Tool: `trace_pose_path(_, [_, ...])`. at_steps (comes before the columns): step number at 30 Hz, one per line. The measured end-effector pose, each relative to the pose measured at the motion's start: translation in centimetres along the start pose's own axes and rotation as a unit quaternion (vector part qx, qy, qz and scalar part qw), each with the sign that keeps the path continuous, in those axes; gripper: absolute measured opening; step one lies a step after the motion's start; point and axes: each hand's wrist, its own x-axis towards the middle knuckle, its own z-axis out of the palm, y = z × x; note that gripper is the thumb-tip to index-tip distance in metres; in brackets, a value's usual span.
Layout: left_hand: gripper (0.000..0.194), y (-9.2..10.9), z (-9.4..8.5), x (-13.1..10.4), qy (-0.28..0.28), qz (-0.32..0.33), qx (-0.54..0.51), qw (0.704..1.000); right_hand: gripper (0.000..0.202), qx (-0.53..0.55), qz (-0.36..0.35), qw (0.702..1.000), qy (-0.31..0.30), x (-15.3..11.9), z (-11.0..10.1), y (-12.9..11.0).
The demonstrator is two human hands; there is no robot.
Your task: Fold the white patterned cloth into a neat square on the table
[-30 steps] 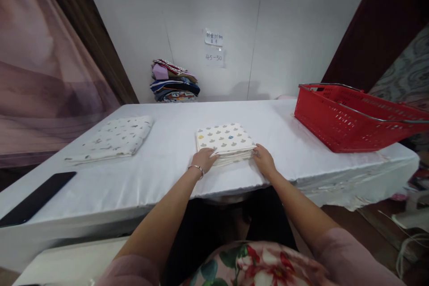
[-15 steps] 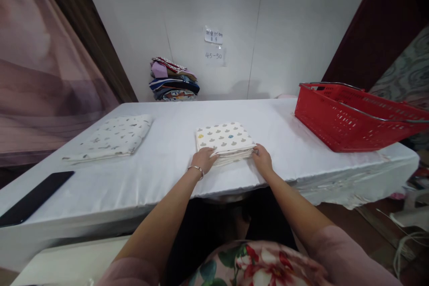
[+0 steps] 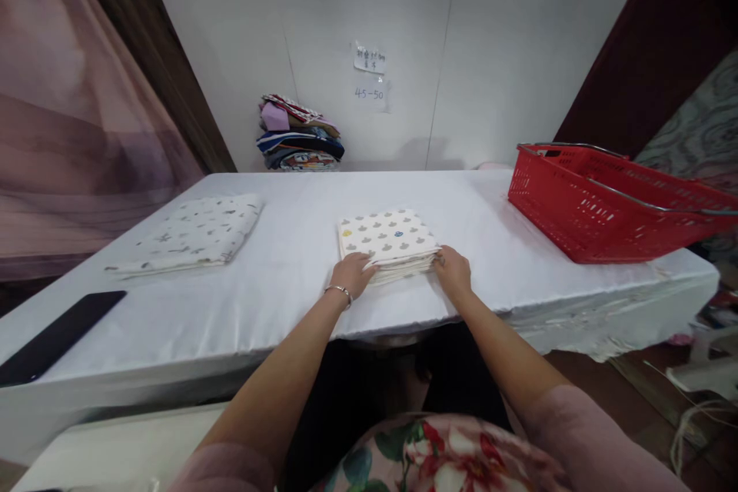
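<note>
A folded white cloth point(image 3: 392, 234) printed with small grey shapes, plus one yellow and one blue, lies in several layers at the middle of the table. My left hand point(image 3: 351, 274) grips its near left corner, fingers on top and thumb along the front edge. At the near right corner, my right hand point(image 3: 453, 273) pinches the layered edge. Parts of both hands' fingers are hidden by the cloth. To the left lies another folded white cloth point(image 3: 196, 231) with a sparse dark print, untouched.
A red plastic basket point(image 3: 576, 207) with metal handles stands at the right end of the white-covered table point(image 3: 300, 223). A black flat slab point(image 3: 63, 334) lies at the front left. Folded fabrics point(image 3: 300, 138) are stacked against the wall, left of paper signs point(image 3: 370, 92).
Almost nothing differs. The view has shifted very slightly; both hands stay on the near corners of the folded cloth.
</note>
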Motion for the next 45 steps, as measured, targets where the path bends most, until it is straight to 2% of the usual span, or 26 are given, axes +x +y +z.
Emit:
trace_pose_path(5, [0.053,-0.1,-0.4,-0.1,-0.024,0.002,0.012,1.000,0.023,-0.072,-0.050,0.996,0.008,-0.2,0.0,0.3])
trace_pose_path(10, [0.059,0.4,-2.5,1.1,-0.088,-0.027,0.005,0.996,0.026,-0.045,-0.077,0.996,-0.007,0.2,0.0,0.2])
trace_pose_path(13, [0.056,1.1,-3.0,2.7,-0.069,-0.040,0.023,0.997,0.027,-0.041,-0.090,0.995,-0.016,0.3,-0.5,0.0])
trace_pose_path(16, [0.054,1.7,-2.4,4.7,-0.051,-0.025,0.049,0.997,0.027,-0.045,-0.102,0.994,-0.020,0.3,-0.9,-0.1])
trace_pose_path(21, [0.056,2.2,-0.5,8.5,-0.101,0.022,0.101,0.989,0.028,-0.045,-0.117,0.992,-0.018,0.5,-0.5,0.1])
trace_pose_path(24, [0.064,2.1,0.2,10.4,-0.130,0.025,0.123,0.983,0.024,-0.048,-0.119,0.992,-0.011,0.7,-0.2,0.3])
trace_pose_path(28, [0.066,1.5,0.7,12.0,-0.151,0.009,0.123,0.981,0.023,-0.005,-0.195,0.981,-0.002,0.5,-1.0,1.7])
trace_pose_path(30, [0.066,1.3,1.1,12.3,-0.153,0.012,0.119,0.981,0.021,0.017,-0.217,0.976,-0.003,0.2,-1.5,2.8])
trace_pose_path(35, [0.065,1.1,1.7,12.4,-0.134,0.010,0.126,0.983,0.018,0.017,-0.201,0.979,-0.023,-0.1,-1.0,4.3])
trace_pose_path(41, [0.064,1.8,0.4,11.3,-0.154,0.014,0.097,0.983,0.023,-0.033,-0.224,0.974,-0.024,-0.2,-1.0,2.4])
trace_pose_path(45, [0.065,3.1,-0.7,8.3,-0.166,0.055,0.056,0.983,0.019,-0.060,-0.228,0.971,-0.033,-0.1,-1.5,1.0])
